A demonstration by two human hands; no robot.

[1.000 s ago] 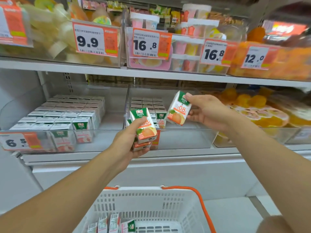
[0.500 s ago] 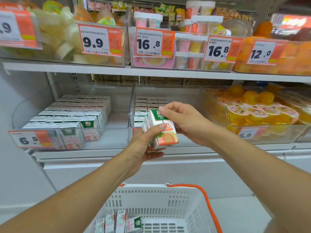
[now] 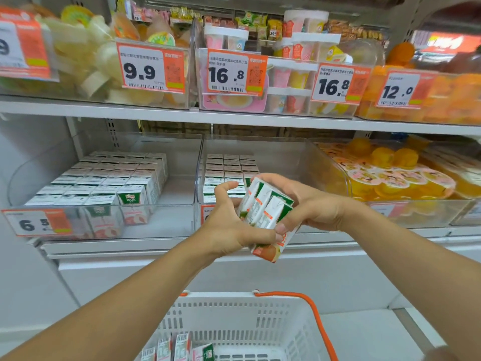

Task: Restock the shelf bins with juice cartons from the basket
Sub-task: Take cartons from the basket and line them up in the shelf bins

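Nearest the camera, a white plastic basket (image 3: pixel 260 319) with slotted, perforated walls and an orange loop handle (image 3: pixel 316 316) holds a few small rectangular cartons (image 3: pixel 173 349) standing at its near left; most of the basket floor is bare.

Above the basket, both hands meet around a cluster of juice cartons (image 3: pixel 264 212), glossy paperboard blocks printed in white, green and orange. The left hand (image 3: pixel 226 220) curls its fingers and thumb against the cluster's left side; the right hand (image 3: pixel 304 204) wraps over the top and right side, thumb pressing the lowest carton. The cluster is tilted, tops facing the camera, and hangs in front of the middle bin's front edge.

Behind the hands, a white metal shelf ledge (image 3: pixel 130 247) carries clear, rigid plastic bins with rounded front corners. The left bin (image 3: pixel 104 220) holds rows of upright cartons filling its left portion, with open floor at right. The middle bin (image 3: pixel 286 162) has carton rows at its left and open room to the right. The right bin (image 3: pixel 416 214) holds orange jelly cups. Farthest, an upper shelf (image 3: pixel 234 118) bears bins with orange-and-white price tags.
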